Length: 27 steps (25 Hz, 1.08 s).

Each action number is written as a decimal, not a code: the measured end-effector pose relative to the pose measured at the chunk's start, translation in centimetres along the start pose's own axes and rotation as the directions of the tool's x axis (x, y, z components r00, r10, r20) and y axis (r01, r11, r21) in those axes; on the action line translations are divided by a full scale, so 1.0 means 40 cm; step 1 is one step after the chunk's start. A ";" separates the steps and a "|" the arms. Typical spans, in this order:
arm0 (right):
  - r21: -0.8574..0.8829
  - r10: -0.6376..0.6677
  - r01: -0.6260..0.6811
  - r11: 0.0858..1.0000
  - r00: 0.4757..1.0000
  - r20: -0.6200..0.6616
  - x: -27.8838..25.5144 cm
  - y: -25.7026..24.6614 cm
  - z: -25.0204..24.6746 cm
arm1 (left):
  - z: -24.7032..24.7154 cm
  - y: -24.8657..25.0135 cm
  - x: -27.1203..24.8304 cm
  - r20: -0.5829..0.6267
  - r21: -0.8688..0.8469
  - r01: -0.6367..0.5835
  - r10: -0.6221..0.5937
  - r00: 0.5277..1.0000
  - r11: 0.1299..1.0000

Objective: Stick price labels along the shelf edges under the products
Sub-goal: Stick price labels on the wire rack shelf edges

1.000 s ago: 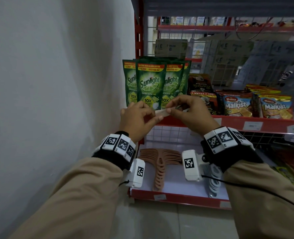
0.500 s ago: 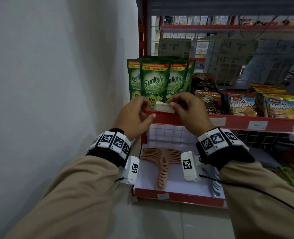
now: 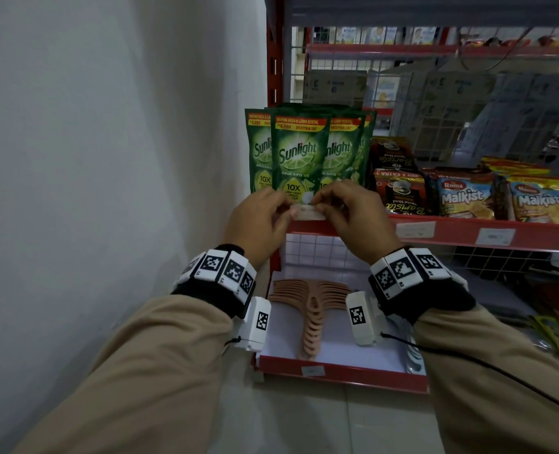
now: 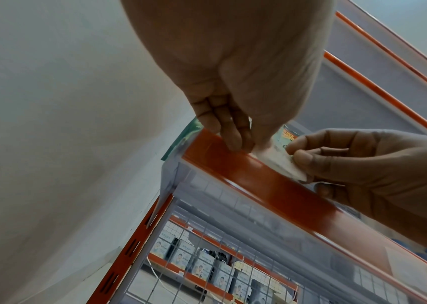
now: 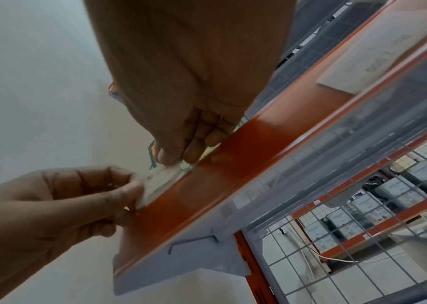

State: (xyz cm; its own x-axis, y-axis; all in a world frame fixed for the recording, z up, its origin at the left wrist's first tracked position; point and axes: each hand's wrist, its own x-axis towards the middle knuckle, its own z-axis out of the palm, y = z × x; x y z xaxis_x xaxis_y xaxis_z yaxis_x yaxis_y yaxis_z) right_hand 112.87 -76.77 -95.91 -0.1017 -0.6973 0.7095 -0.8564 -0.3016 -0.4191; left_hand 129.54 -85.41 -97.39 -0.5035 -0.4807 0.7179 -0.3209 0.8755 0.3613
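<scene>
A small white price label [image 3: 307, 212] is stretched level between my two hands at the top of the red shelf edge [image 3: 304, 228], just below the green Sunlight pouches [image 3: 299, 152]. My left hand [image 3: 286, 209] pinches its left end and my right hand [image 3: 320, 208] pinches its right end. In the left wrist view the label [image 4: 282, 162] lies against the upper lip of the shelf edge [image 4: 246, 174], with my left fingers [image 4: 233, 133] on the strip. In the right wrist view the label [image 5: 159, 183] touches the same shelf edge [image 5: 233, 164].
A white wall [image 3: 107, 191] stands close on the left. Along the same edge to the right sit two stuck labels [image 3: 415, 229] [image 3: 496, 236], under coffee packs [image 3: 399, 191] and Malkist packs [image 3: 464, 198]. The lower shelf holds tan hangers [image 3: 310, 309] and bears its own label [image 3: 314, 370].
Both hands have carried the label from in front of the pouches down to the top of the red shelf edge, and it now lies level along the strip.
</scene>
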 end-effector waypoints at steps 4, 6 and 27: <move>-0.040 0.003 -0.006 0.999 0.998 -0.070 0.011 -0.005 0.001 | -0.004 -0.002 0.000 -0.037 -0.017 0.013 -0.014 0.999 1.000; -0.074 0.010 -0.013 0.997 0.999 -0.042 0.014 -0.006 0.003 | -0.004 -0.003 -0.002 -0.044 -0.042 -0.001 0.000 0.999 0.999; -0.475 0.104 0.108 0.874 0.911 0.399 0.023 -0.032 -0.032 | -0.006 0.005 0.009 0.166 0.148 -0.087 0.062 0.984 0.985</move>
State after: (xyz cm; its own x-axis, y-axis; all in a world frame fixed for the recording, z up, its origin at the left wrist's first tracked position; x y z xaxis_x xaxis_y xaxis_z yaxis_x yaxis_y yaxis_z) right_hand 113.21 -76.21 -93.99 0.0206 -0.9262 0.3765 -0.9993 -0.0305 -0.0203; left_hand 129.51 -85.39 -96.91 -0.6486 -0.4270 0.6300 -0.3907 0.8972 0.2058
